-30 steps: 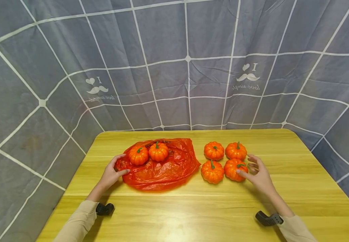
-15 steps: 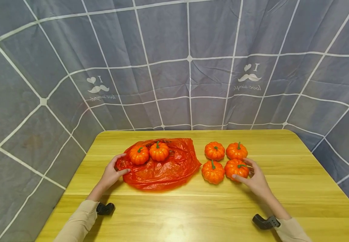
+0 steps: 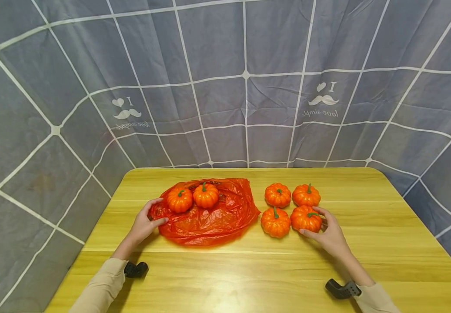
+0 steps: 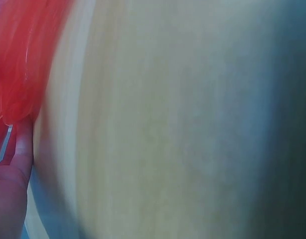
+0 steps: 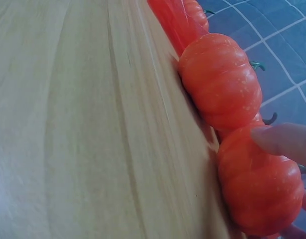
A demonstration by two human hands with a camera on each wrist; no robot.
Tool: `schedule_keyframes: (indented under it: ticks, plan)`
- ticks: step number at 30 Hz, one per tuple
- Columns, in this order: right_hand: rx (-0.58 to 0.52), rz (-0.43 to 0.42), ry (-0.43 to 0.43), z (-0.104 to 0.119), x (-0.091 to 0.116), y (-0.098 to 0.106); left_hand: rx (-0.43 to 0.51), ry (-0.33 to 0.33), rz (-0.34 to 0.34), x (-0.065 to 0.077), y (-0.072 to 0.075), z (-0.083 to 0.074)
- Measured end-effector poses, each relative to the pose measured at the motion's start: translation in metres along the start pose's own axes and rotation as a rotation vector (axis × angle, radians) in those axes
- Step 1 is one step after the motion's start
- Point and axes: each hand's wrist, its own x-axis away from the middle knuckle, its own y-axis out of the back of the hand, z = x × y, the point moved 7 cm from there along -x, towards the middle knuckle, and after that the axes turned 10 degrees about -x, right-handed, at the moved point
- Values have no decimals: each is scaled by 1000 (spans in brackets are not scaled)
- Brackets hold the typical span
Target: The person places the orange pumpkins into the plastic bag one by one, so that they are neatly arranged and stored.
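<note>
My left hand (image 3: 142,227) rests at the left edge of a crumpled red plastic bag (image 3: 215,228), thumb and fingers spread apart against it. In the left wrist view, nearly straight fingers (image 4: 23,144) touch the bag's edge. Two small orange pumpkins (image 3: 192,198) with green stems sit on the bag. To the right, several like pumpkins stand in two rows on the wooden table. My right hand (image 3: 331,237) grips the near right pumpkin (image 3: 304,218), thumb at its front and fingers round its far right side. In the right wrist view the thumb (image 5: 280,142) lies against that pumpkin.
Beside the gripped pumpkin stand the near left pumpkin (image 3: 275,224), the far left one (image 3: 277,194) and the far right one (image 3: 306,194). A grey curtain (image 3: 217,104) with white lines hangs behind the table (image 3: 225,278). Each wrist wears a dark camera mount (image 3: 136,269).
My right hand has moved left and closed its thumb and fingers round the near right pumpkin. The left hand and the bag have stayed in place.
</note>
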Motion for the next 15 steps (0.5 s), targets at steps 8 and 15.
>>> schedule_keyframes:
  ticks: [8,15]
  plan:
    - [10,-15,0,1,3,0,14,-12,2,-1,-1,0]
    - [29,-35,11,4,6,3,5,-3,2,-2,-1,3]
